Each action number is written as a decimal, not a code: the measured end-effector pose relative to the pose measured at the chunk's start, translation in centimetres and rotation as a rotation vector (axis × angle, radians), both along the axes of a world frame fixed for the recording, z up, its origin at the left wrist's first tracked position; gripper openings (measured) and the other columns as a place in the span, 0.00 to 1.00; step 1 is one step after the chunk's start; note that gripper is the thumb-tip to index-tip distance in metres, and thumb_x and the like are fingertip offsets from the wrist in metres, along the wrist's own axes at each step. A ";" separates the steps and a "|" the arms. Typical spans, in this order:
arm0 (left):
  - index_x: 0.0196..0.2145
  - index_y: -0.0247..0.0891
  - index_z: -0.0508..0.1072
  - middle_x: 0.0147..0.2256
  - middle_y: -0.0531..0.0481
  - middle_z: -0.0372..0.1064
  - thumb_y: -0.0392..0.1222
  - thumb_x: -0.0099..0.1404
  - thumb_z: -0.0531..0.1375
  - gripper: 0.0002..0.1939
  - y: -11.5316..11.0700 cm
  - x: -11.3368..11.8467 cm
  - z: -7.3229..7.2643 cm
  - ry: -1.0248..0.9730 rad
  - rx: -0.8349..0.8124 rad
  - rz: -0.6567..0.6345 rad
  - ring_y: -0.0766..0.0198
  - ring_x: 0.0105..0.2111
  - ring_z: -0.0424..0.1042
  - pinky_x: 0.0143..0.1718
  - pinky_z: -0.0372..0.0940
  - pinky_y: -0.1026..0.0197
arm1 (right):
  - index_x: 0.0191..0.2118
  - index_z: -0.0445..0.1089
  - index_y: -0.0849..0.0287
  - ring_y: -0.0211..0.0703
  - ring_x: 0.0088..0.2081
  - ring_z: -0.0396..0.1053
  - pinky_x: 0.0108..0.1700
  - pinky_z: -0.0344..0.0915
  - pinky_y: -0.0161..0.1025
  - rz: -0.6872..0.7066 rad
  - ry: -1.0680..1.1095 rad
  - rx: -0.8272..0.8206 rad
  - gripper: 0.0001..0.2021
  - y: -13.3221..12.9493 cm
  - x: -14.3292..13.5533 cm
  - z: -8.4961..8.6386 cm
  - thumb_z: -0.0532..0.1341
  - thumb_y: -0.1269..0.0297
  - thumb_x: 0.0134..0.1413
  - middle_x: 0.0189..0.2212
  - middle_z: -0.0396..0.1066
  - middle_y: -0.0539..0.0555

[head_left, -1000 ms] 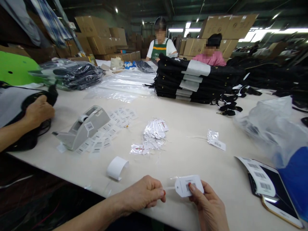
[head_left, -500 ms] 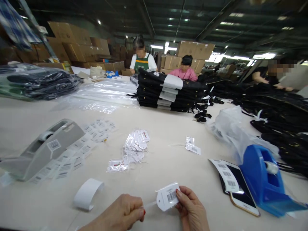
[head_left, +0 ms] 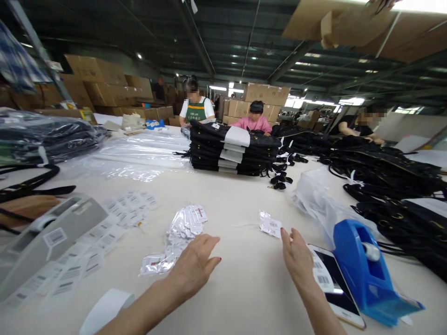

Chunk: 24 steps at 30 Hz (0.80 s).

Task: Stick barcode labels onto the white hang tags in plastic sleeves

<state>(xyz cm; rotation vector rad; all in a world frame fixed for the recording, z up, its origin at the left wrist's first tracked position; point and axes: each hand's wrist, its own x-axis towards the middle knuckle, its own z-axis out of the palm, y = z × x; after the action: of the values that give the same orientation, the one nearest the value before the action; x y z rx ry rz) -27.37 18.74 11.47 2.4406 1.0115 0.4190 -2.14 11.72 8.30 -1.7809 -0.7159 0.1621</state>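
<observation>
Now that neither hand shows the barcode tag held moments ago, that one looks done; left hand (head_left: 195, 265), empty, thumb spread, is beside the tag pile (head_left: 186, 225); right hand (head_left: 296, 256), narrowly parted, reaches the tag group (head_left: 270, 225) on the worktop (head_left: 230, 298); contact unclear.

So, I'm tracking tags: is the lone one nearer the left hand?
No, the lone tag lies by the right hand, away from the left hand.

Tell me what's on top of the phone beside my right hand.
A barcode label strip lies over part of the phone. Whatever is under the strip, or behind your right hand, is hidden.
</observation>
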 end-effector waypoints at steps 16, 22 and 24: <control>0.30 0.37 0.72 0.32 0.49 0.70 0.32 0.60 0.51 0.10 7.1 -5.5 -1.0 0.198 0.071 0.470 0.64 0.36 0.69 0.38 0.61 0.64 | 0.46 0.66 0.62 0.52 0.46 0.66 0.39 0.61 0.46 0.051 -0.861 -0.676 0.16 2.5 -2.0 -5.8 0.51 0.61 0.55 0.46 0.69 0.58; 0.42 0.35 0.69 0.44 0.46 0.67 0.32 0.60 0.54 0.11 11.2 -1.3 -0.7 0.324 0.054 0.311 0.60 0.46 0.64 0.46 0.60 0.57 | 0.39 0.70 0.62 0.51 0.40 0.68 0.37 0.61 0.44 0.028 -0.976 -0.468 0.16 1.5 -2.5 -8.0 0.48 0.62 0.54 0.39 0.72 0.59; 0.46 0.36 0.66 0.48 0.45 0.63 0.36 0.60 0.57 0.15 13.0 0.0 -0.7 0.392 0.045 0.210 0.56 0.49 0.61 0.48 0.59 0.51 | 0.38 0.70 0.62 0.50 0.39 0.69 0.35 0.61 0.43 0.022 -1.015 -0.411 0.17 1.5 -2.6 -8.4 0.46 0.61 0.55 0.38 0.72 0.59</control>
<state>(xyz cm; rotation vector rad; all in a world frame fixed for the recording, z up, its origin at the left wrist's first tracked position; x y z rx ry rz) -27.35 31.69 10.75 2.5220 1.4412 0.0246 -4.71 13.22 -0.06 -2.2179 -1.4901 -0.6782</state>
